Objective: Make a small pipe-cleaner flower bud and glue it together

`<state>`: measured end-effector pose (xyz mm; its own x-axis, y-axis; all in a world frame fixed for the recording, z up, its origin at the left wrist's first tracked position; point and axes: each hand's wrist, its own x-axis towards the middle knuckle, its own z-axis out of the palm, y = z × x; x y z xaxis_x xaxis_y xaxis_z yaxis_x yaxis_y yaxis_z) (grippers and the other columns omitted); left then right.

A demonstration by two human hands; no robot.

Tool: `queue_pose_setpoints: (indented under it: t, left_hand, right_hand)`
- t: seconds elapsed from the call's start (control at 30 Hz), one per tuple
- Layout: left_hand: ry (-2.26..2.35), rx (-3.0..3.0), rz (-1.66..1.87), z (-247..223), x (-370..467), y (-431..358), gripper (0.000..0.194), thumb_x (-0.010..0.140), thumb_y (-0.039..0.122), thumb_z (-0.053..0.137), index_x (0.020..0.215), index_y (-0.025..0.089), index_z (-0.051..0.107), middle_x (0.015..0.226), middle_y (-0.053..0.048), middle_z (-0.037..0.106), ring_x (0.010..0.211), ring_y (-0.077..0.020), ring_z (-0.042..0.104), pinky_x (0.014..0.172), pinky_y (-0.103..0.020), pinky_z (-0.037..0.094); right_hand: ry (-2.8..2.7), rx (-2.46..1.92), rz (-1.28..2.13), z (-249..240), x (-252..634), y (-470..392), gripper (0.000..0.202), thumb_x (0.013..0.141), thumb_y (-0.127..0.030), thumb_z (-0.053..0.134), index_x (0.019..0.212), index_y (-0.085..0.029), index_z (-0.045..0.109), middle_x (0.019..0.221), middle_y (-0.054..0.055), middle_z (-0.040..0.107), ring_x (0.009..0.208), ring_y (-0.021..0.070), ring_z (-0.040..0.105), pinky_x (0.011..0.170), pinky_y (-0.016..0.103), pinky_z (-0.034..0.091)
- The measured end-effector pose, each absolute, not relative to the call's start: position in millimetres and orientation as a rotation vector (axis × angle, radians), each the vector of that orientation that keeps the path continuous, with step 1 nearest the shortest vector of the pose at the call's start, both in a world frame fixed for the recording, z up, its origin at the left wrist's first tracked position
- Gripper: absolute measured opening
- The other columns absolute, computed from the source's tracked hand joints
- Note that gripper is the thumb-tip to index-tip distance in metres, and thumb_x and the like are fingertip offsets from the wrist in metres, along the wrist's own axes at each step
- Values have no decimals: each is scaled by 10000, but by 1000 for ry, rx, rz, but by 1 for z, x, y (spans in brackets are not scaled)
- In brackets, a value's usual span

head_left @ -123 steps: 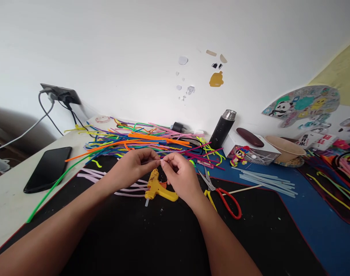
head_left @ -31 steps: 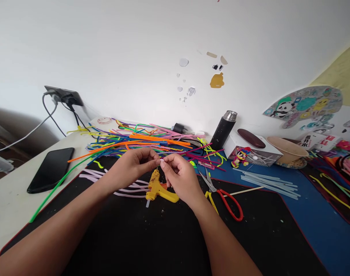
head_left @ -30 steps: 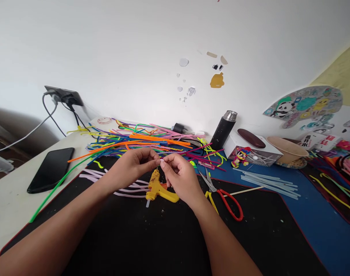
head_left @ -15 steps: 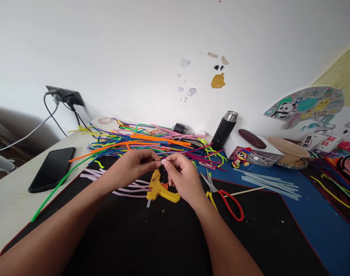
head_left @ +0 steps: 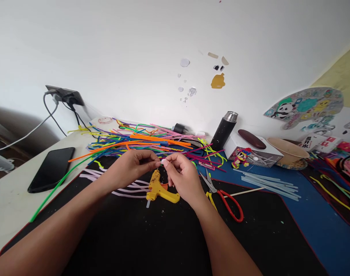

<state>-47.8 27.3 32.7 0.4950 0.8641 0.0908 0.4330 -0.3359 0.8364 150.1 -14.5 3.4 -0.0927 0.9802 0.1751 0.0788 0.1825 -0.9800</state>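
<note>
My left hand (head_left: 139, 164) and my right hand (head_left: 182, 174) meet fingertip to fingertip, both in a pinch. Between them shows a small pale piece (head_left: 163, 161), mostly covered by the fingers, so its full shape stays hidden. Just below, a yellow glue gun (head_left: 160, 191) lies on the black mat with a clear glue stick poking from its back end. Pale lilac pipe cleaners (head_left: 129, 189) lie beneath my left forearm and beside the glue gun. To the right of my right hand rest open scissors (head_left: 228, 203) with red handles.
A heap of coloured pipe cleaners (head_left: 140, 140) spreads along the wall. At left is a black phone (head_left: 52, 169). A black thermos (head_left: 224, 132), a white box (head_left: 267, 155), a small figurine (head_left: 241, 158) and clear glue sticks (head_left: 274, 186) occupy the right side.
</note>
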Motion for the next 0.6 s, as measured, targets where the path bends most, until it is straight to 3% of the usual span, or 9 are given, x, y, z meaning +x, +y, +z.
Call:
queue_pose_setpoints:
  t: [0.6]
  left_hand:
    - [1154,1996,645,37,-54,31,367,911,545,664,895,191,759,774,2,688,708,-158,552,643,-252,390]
  right_hand:
    - [-1437,-1159,1071,8,150,-17,237,975,-446,642,903,-222,621,565,-78,538,428,104,504,438,212,401]
